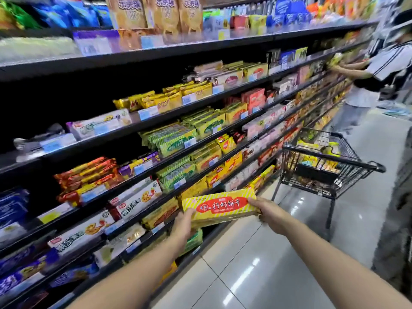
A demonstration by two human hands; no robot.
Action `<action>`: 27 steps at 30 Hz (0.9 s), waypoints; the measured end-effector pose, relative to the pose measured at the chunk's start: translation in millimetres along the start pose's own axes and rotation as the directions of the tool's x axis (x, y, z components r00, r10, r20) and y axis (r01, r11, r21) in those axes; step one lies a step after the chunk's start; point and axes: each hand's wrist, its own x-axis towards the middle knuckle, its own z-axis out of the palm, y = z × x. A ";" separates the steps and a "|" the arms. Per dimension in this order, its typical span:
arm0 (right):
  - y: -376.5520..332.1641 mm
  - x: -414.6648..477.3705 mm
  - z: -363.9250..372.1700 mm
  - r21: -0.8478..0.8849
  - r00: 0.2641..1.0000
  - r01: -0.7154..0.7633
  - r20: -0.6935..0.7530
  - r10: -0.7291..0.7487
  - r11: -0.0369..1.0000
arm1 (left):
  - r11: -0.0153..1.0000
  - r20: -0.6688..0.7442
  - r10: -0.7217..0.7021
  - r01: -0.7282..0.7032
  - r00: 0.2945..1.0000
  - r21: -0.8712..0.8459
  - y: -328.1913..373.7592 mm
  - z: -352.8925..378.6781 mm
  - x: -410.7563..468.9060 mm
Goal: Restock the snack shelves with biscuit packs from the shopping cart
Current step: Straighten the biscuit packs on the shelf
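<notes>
Now we hold the long yellow-striped biscuit pack with its red oval label (219,207) between both hands, left hand (183,224) and right hand (268,211) gripping its ends, near the lower black shelves (156,211); the black wire shopping cart (323,166) stands far right.

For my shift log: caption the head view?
Left hand and right hand hold a yellow biscuit pack before the snack shelves; shopping cart beyond.

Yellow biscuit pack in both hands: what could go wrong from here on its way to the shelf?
1. The left hand and right hand grip the yellow biscuit pack only at its ends, so it could bend or slip.
2. Several shelves hold similar yellow packs, so it may land in the wrong row.
3. Those rows look full to the front; pushing it in might knock a neighbour off.
</notes>
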 end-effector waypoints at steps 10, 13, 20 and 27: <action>-24.8 140.1 -123.4 -0.021 0.998 -0.056 0.018 0.057 0.998 | 0.984 0.008 0.021 -0.022 1.000 0.177 48.2 129.0 127.9; -32.5 175.9 -149.0 0.043 0.997 -0.071 0.034 0.070 0.997 | 0.984 -0.019 0.032 -0.028 0.999 0.179 67.2 154.6 153.5; -70.0 268.2 -190.2 0.038 0.980 -0.098 0.179 0.089 0.994 | 0.995 -0.092 -0.037 0.045 0.995 0.087 93.0 193.0 210.1; -121.8 349.4 -199.8 -0.176 0.872 0.001 0.483 0.085 0.984 | 0.998 -0.261 0.018 0.000 0.965 0.065 109.5 208.6 224.5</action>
